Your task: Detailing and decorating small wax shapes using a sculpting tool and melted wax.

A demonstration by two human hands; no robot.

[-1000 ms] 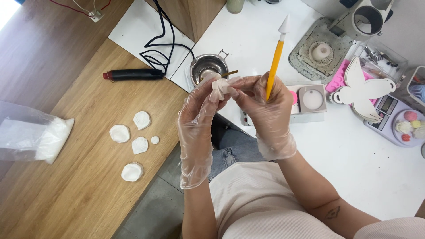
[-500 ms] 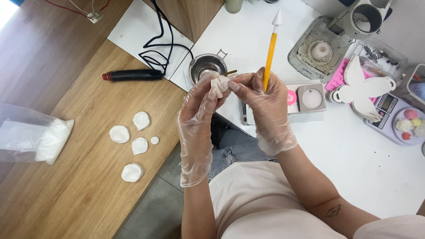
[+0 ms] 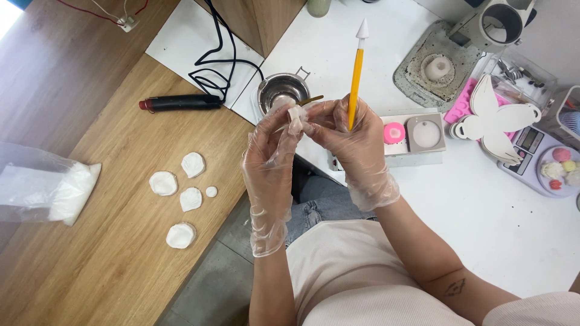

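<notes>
Surfaces: two tables meet at a corner, a wooden table [image 3: 90,253] on the person's left and a white table [image 3: 507,223] on the right; grey floor shows in the gap by the knees.
Left hand [image 3: 272,163]: gloved, raised over the table edge; its grip is pinching a small white clay piece [image 3: 296,118] between thumb and fingertips.
Right hand [image 3: 356,142]: gloved, fingers pressed to the same piece from the other side, with a yellow modelling tool [image 3: 356,72] held upright against the palm, white tip up.
Done so far: four flattened white petals [image 3: 180,192] and one small white ball [image 3: 211,191] lie apart on the wood, seemingly finished shapes.
In hand: the held piece looks mid-shaping, thinned and curled; I cannot tell whether it is one layer or several.
Left to do: judging by the full bag of white material [image 3: 66,193], more remains; the laid-out petals are not yet joined.
Nearby: small steel pot [image 3: 283,90], black cable [image 3: 217,60], black-and-red handled tool [image 3: 178,102], pink mould [image 3: 394,133], white butterfly cut-out [image 3: 492,118].
</notes>
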